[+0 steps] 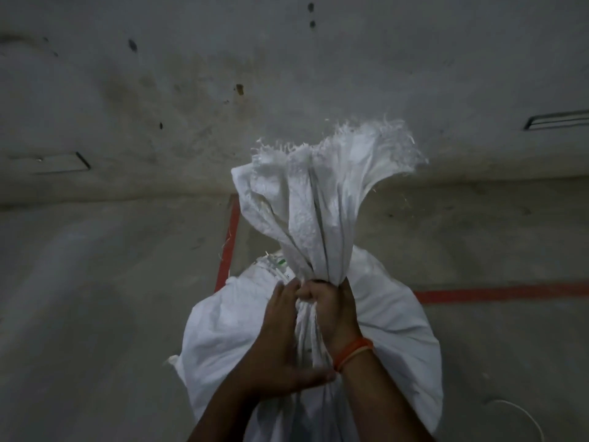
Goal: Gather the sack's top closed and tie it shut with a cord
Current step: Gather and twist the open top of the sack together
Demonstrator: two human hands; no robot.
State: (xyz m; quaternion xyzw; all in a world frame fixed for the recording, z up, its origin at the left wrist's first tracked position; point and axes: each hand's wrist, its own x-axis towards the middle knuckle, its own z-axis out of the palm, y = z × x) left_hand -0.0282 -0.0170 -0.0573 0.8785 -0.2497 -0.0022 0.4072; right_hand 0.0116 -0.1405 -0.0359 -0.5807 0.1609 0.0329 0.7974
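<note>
- Both bare forearms reach in from the bottom edge, nearest the camera, and meet at the neck of the sack.
- Grey concrete floor fills the lower frame and meets a stained grey concrete wall behind.
- Standing on that floor, the full white woven plastic sack bulges out on both sides beneath the hands; its top is gathered into a tight neck, above which the loose fabric fans upward to a frayed edge.
- Red painted lines run across the floor to the right of the sack and up its left side.
- Clenched into a fist, the right hand grips the bunched neck.
- Beside it, the left hand lies against the neck with fingers stretched up and thumb spread to the right; whether it holds anything cannot be told.
- An orange thread band circles the right wrist.
- A thin white cord curves on the floor at lower right, well apart from the hands.
</note>
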